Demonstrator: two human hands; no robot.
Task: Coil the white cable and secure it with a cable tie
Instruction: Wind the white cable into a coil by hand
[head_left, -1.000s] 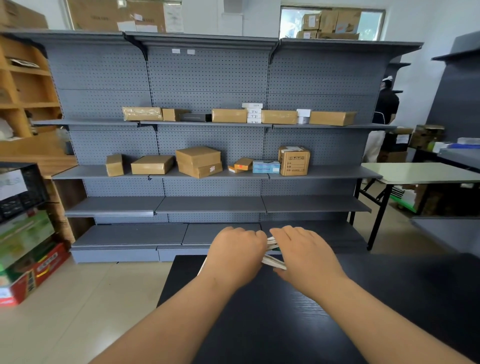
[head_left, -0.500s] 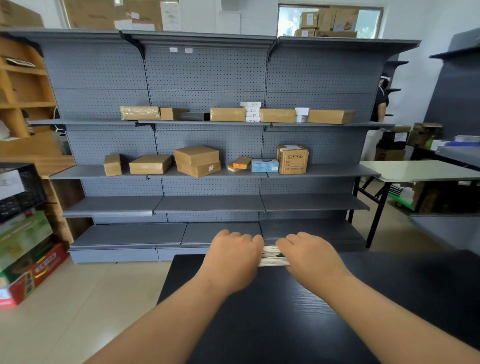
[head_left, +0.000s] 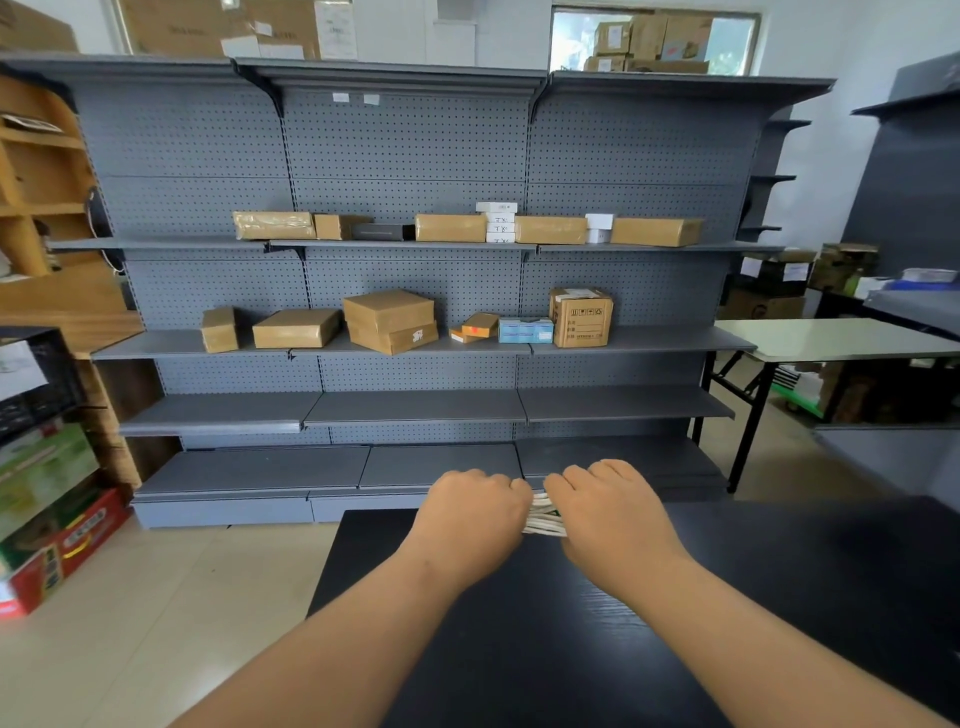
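Head view: my two hands gripping the white cable (head_left: 543, 517) at the far edge of the black worktop (head_left: 779, 597).

My left hand (head_left: 470, 519) and right hand (head_left: 608, 514) sit knuckle to knuckle, fingers curled down and clamped on the cable, which shows between them as a short bundle of thin, smooth, parallel strands with a speck of green I cannot identify. The worktop is matte with a fine wood grain. Beyond it, the grey perforated metal shelving (head_left: 415, 156) holds goods on two shelves. The upper one carries five tape-wrapped brown parcels (head_left: 449, 227), one flat dark box (head_left: 382, 231) and a stack of small white boxes (head_left: 498, 223). The lower one carries four plain cartons (head_left: 296, 328), two of them stacked, one printed carton (head_left: 582, 317) and a blue-and-white box (head_left: 525, 331).
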